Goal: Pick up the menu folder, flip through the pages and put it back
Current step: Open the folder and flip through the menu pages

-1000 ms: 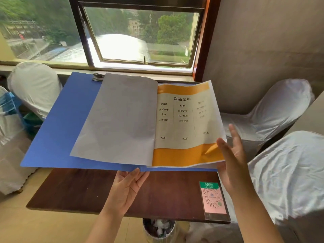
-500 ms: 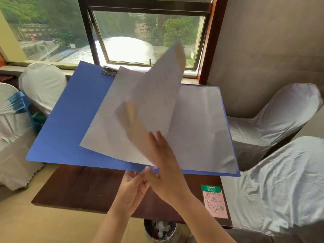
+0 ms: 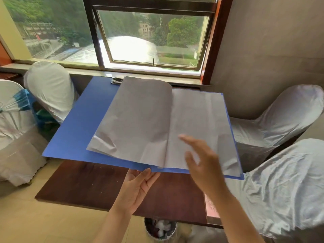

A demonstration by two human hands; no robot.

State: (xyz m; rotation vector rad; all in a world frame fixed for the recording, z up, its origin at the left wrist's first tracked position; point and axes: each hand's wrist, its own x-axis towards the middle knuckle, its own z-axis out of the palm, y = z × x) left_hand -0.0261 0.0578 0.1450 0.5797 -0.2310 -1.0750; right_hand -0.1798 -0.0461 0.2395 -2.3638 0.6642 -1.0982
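Note:
The blue menu folder [image 3: 77,130] lies open in the air above the dark wooden table [image 3: 91,186]. Both visible pages are blank grey-white: the left pages [image 3: 138,123] curve up at the spine, the right page [image 3: 199,120] lies flat. My left hand [image 3: 138,188] holds the folder from below at the near edge, by the spine, thumb on top. My right hand [image 3: 201,162] hovers over the lower part of the right page with fingers spread and holds nothing; it is blurred.
White-covered chairs stand at the left [image 3: 50,88] and at the right [image 3: 280,120], with another at the near right [image 3: 287,188]. A pink QR card [image 3: 211,206] lies on the table's right edge. A bin [image 3: 160,228] sits under the table. The window sill [image 3: 140,71] is behind.
The printed orange menu page was turned over to the left by my right hand. That page now lies on the left stack, and my right hand has come back over the right page.

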